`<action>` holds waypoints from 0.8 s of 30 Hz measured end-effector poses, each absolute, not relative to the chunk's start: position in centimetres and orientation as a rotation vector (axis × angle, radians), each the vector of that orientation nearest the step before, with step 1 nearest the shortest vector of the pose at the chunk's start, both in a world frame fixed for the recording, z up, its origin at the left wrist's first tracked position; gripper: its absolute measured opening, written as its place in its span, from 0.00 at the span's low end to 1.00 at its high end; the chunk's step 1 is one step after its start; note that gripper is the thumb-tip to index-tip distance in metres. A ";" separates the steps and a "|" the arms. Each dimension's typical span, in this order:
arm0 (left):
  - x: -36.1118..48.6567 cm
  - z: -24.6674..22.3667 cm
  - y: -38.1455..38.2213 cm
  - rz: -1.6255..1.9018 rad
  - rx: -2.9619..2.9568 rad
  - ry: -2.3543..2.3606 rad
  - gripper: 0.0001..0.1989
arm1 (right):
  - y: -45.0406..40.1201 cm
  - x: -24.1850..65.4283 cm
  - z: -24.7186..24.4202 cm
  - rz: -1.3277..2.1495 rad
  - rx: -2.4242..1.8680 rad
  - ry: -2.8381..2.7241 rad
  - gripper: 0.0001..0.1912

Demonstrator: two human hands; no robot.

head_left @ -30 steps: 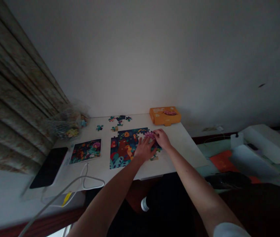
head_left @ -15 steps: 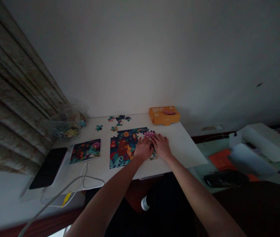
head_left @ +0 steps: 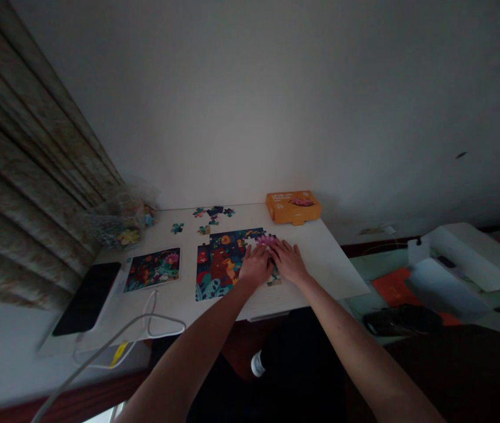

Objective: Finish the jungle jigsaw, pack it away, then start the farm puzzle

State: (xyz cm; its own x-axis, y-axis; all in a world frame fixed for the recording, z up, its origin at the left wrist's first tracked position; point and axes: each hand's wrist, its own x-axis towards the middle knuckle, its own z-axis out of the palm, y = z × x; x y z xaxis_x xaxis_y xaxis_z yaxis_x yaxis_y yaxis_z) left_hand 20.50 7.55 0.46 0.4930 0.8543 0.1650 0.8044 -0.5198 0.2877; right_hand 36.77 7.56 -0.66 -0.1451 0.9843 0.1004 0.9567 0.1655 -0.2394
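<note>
A partly assembled jigsaw puzzle (head_left: pixel 218 264) with dark blue, red and teal artwork lies on the white table. My left hand (head_left: pixel 256 267) rests over its right part, fingers stretched forward and slightly apart. Close beside it, my right hand (head_left: pixel 288 261) lies at the puzzle's right edge, fingers also extended, with the fingertips by a pink flower section (head_left: pixel 266 240). The two hands nearly touch, and they hide the pieces beneath them. Loose puzzle pieces (head_left: pixel 215 210) lie behind the puzzle, and one single piece (head_left: pixel 178 228) is to the left. A printed picture card (head_left: pixel 153 269) lies left of the puzzle.
An orange puzzle box (head_left: pixel 294 207) stands at the back right against the wall. On the left are a black tablet-like device (head_left: pixel 87 298), a white cable (head_left: pixel 161 316) and a clear plastic bag (head_left: pixel 120 226). Right of the table is an open white box (head_left: pixel 448 285).
Both hands stay at nearly the same spot on the puzzle, with only slight finger movement. The camera view has shifted very slightly.
</note>
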 end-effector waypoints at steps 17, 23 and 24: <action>20.5 0.5 9.5 0.407 2.587 1.317 0.24 | 5.9 36.7 -1.2 0.049 -1.806 -1.995 0.19; 21.3 0.8 11.8 0.228 2.762 1.180 0.26 | 6.0 36.4 -0.5 0.031 -1.821 -2.019 0.18; 21.5 0.7 12.0 0.206 2.771 1.169 0.26 | 6.0 36.4 -0.5 0.025 -1.822 -2.016 0.18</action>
State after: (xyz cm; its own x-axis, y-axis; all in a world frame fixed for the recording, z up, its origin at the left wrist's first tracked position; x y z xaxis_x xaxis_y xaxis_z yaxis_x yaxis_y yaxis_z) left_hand 21.46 12.00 0.75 0.6911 0.7188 0.0759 0.7014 -0.6923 0.1696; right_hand 36.40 5.96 -0.48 -0.0520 0.9547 0.2931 0.9469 0.1403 -0.2891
